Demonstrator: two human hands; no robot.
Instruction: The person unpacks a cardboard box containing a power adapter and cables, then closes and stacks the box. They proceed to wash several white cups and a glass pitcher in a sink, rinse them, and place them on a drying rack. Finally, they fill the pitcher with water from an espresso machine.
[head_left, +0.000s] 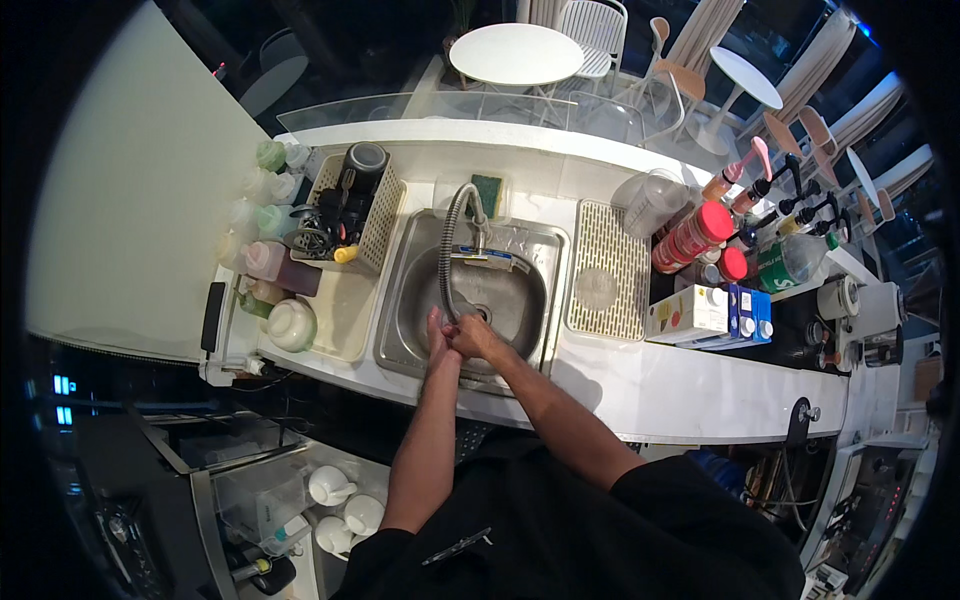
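Both hands are over the near part of a stainless steel sink (409, 300). My left hand (440, 335) is under the end of a flexible spring-hose faucet (448, 255); its fingers are partly hidden, and whether it holds anything cannot be told. My right hand (472, 335) meets it at the hose's lower end, fingers curled; the blur and overlap hide whether it grips the hose. Behind the faucet, a green scouring sponge (488, 196) lies in a clear tray at the back edge.
Left of the sink stand a perforated basket (381, 225) of utensils and several squeeze bottles (281, 266). To the right are a slotted drain mat (615, 322), a clear measuring jug (656, 202), red-lidded jars (694, 236) and cartons (690, 313). White cups (330, 485) sit below left.
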